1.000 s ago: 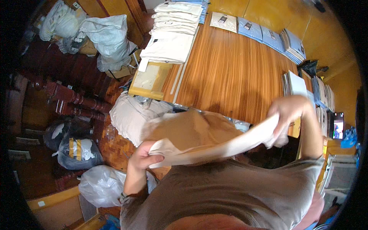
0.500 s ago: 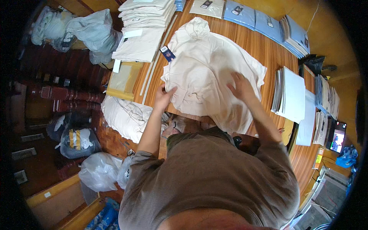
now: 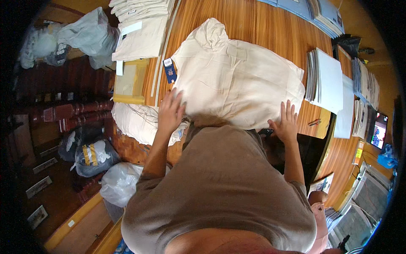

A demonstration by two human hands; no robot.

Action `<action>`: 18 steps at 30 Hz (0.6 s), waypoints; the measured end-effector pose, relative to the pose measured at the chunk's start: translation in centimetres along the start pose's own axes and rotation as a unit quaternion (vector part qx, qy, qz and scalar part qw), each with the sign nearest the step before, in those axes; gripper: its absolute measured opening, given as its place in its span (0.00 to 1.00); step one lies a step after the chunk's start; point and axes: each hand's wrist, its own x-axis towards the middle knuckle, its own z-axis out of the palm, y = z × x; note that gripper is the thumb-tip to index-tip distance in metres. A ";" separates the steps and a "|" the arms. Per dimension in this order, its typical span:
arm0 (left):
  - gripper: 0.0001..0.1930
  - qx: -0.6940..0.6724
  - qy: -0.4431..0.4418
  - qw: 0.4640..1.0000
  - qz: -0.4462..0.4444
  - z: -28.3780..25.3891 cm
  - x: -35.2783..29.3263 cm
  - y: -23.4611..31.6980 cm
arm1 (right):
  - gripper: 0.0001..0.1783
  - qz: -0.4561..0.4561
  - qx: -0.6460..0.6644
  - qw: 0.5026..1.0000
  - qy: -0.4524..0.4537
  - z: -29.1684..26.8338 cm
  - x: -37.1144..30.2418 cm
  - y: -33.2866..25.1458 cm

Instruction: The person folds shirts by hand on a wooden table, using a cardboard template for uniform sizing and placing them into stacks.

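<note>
A cream garment point(image 3: 241, 80) lies spread on the wood-grain table, with a bunched, hood-like part point(image 3: 213, 36) at its far end. A dark blue hang tag point(image 3: 170, 71) sticks out past its left edge. My left hand point(image 3: 170, 114) lies palm down at the garment's near left edge, fingers stretched out. At the near right corner, my right hand point(image 3: 286, 125) rests with spread fingers on the cloth's edge. Neither hand holds anything. Folds and soft creases cross the cloth, and its near edge meets the front of my brown shirt.
Stacked cream garments point(image 3: 141, 38) stand at the far left, beside a taped carton point(image 3: 130, 82). White sheets point(image 3: 327, 80) are piled at the right; blue packaged garments point(image 3: 292, 6) lie at the back. Cream cloth point(image 3: 135, 125) and plastic bags point(image 3: 120, 184) are low at the left.
The garment now lies flatter and wider, its near part drawn up from over the table edge. My left hand has released its edge and flattened; my right hand has moved to the near right corner.
</note>
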 end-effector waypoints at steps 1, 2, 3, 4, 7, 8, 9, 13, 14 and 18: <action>0.25 0.060 -0.041 0.997 0.019 0.7 -0.1 0.2 | 0.57 -0.001 -0.019 0.999 -0.038 -0.6 -0.7 0.2; 0.25 0.100 -0.019 0.995 -0.009 1.2 -0.1 0.3 | 0.62 0.018 -0.020 0.999 -0.041 -1.0 -1.2 0.6; 0.25 0.142 0.010 0.989 -0.033 1.7 0.5 0.0 | 0.62 0.015 -0.028 0.998 -0.057 -2.0 -1.2 0.6; 0.25 0.182 0.039 0.981 -0.056 2.1 1.3 -0.1 | 0.61 0.012 -0.035 0.997 -0.074 -3.0 -1.2 0.7; 0.25 0.021 -0.001 1.000 0.016 2.8 5.2 3.6 | 0.47 -0.017 0.013 1.000 0.007 -3.7 -0.9 -1.2; 0.25 -0.048 -0.017 0.996 0.075 4.0 6.7 4.1 | 0.43 -0.030 0.046 0.998 0.038 -3.2 0.7 -2.3; 0.25 -0.119 -0.036 0.984 0.130 5.4 8.2 4.4 | 0.39 -0.043 0.077 0.994 0.065 -2.8 2.1 -3.4; 0.28 -0.033 -0.084 0.989 0.118 10.9 17.8 4.9 | 0.28 -0.042 0.174 0.974 0.139 -1.6 8.7 -5.3; 0.29 -0.047 -0.054 0.991 0.112 12.0 20.3 3.8 | 0.28 -0.042 0.168 0.973 0.151 -1.3 10.1 -5.0; 0.31 -0.008 -0.021 0.990 0.138 13.9 29.0 0.9 | 0.28 -0.039 0.138 0.974 0.173 -1.6 16.3 -2.6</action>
